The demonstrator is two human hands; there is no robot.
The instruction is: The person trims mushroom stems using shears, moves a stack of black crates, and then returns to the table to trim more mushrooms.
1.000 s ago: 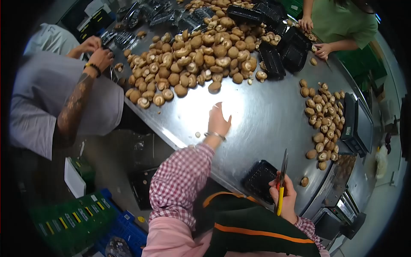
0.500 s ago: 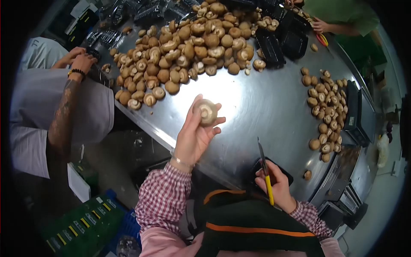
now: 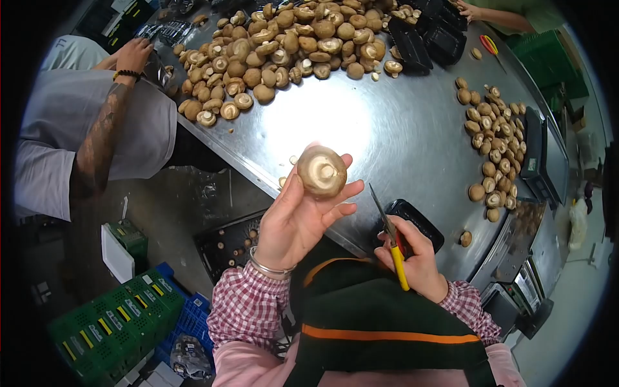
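Observation:
My left hand [image 3: 300, 216] holds up a shiitake mushroom [image 3: 322, 171] above the table's near edge. The mushroom's underside and pale stem face me, and its brown rim shows around them. In my right hand [image 3: 412, 255] is a pair of scissors [image 3: 385, 222] with yellow and red handles, their dark blades pointing up and to the left. A black plastic tray [image 3: 419, 222] rests on the table just beyond my right hand. Small pale pieces [image 3: 293, 160] lie beside my left hand.
A big mushroom pile [image 3: 290, 48] covers the far side of the metal table [image 3: 400, 142]. A smaller pile [image 3: 493, 148] lies right, beside a scale [image 3: 545, 155]. Black trays [image 3: 442, 39] and other scissors [image 3: 490, 45] are at the back. Co-workers stand left and far right.
My left hand and the mushroom have come lower and nearer to me. The scissors have tilted further left. The view has shifted, showing more of the black tray and the floor crate.

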